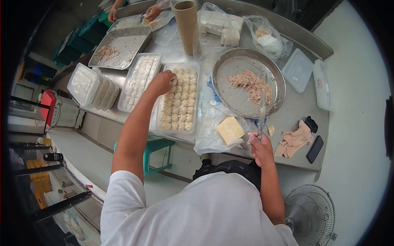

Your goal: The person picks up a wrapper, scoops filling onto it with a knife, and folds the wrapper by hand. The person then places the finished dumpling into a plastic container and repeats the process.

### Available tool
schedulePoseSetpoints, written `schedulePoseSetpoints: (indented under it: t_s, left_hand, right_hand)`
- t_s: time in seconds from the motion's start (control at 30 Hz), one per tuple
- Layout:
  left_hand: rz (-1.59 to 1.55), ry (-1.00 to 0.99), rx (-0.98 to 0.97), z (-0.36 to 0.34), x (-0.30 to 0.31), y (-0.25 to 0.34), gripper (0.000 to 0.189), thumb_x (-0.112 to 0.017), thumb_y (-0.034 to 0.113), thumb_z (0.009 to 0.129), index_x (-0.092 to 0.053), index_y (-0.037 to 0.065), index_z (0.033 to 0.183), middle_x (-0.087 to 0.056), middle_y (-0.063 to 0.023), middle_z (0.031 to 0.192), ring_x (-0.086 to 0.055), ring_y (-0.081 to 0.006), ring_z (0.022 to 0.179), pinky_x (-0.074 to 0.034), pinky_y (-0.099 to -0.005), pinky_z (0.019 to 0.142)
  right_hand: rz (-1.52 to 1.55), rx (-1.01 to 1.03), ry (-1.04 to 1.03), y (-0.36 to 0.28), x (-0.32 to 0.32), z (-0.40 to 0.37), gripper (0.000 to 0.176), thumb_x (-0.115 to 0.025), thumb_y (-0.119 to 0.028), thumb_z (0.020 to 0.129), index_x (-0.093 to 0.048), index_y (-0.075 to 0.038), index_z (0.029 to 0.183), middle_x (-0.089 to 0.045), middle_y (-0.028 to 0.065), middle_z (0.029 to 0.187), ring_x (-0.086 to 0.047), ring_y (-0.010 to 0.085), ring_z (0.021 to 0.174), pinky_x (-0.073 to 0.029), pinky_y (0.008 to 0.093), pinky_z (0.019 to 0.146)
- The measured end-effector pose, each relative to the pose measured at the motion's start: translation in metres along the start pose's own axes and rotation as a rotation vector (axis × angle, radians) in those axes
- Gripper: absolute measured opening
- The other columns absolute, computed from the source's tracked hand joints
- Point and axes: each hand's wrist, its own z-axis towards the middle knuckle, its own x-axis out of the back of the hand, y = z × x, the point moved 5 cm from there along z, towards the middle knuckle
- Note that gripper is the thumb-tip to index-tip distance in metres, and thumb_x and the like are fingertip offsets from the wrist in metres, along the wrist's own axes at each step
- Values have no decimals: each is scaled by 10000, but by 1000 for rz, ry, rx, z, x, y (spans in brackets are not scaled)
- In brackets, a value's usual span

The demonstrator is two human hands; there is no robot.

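Note:
My left hand reaches out over a clear plastic tray lined with rows of small dumplings, its fingers closed on a dumpling at the tray's upper left. My right hand is near the table's front edge and grips a flat metal spatula whose blade points up onto the rim of a round steel pan. Minced filling lies in that pan. A stack of pale square wrappers rests on clear plastic just left of my right hand.
A second dumpling tray and stacked lidded trays sit to the left. Another person's hands work at the far end beside a steel tray. A cardboard tube, bagged wrappers, empty containers, a cloth, a phone and a fan are around.

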Motion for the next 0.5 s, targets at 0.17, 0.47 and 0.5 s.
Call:
schedulePoseSetpoints:
  t_s: [0.17,0.47,0.5]
  left_hand:
    - [138,-81,5,7,-15,-7,400,-571,-72,720,-674,35,1091,-642,-166,1075,-616,-359,1031,-501,-429,918]
    - [-143,-105,56,14,-19,19,463,-521,-33,749,-642,20,1193,-606,-224,1230,-557,-391,1171,-440,-424,1029]
    - [-118,-173,112,15,-19,20,482,-540,-26,749,-627,25,1220,-595,-227,1254,-540,-393,1203,-429,-421,1045]
  right_hand:
    - [-132,56,21,-14,10,7,263,-643,-232,944,-598,-48,1125,-591,25,793,-393,29,477,-316,197,425]
    - [-1187,901,283,-87,5,46,263,-507,-110,948,-641,-50,1166,-612,142,897,-651,305,833,-515,427,707]
    - [-1347,771,280,-95,0,51,278,-515,-85,916,-654,-60,1156,-607,171,934,-653,352,893,-520,470,747]
